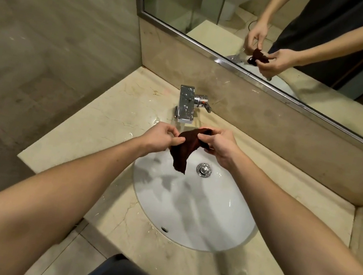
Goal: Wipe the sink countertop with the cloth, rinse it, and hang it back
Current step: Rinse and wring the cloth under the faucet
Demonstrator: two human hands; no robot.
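Observation:
A small dark red-brown cloth (184, 152) hangs above the white oval sink basin (209, 220), just below the spout of the chrome faucet (186, 105). My left hand (163, 137) pinches its left edge, and my right hand (219, 145) grips its upper right part. A loose corner of the cloth droops toward the chrome drain plug (204, 170). Water seems to run from the spout behind the cloth. The beige marble countertop (110, 124) surrounds the basin and shows wet patches near the faucet.
A mirror (292, 23) with a metal frame runs along the back wall and reflects my hands, the cloth and a toilet. A marble wall (51, 17) stands at the left. The counter's left edge (27, 153) drops off to a dark floor.

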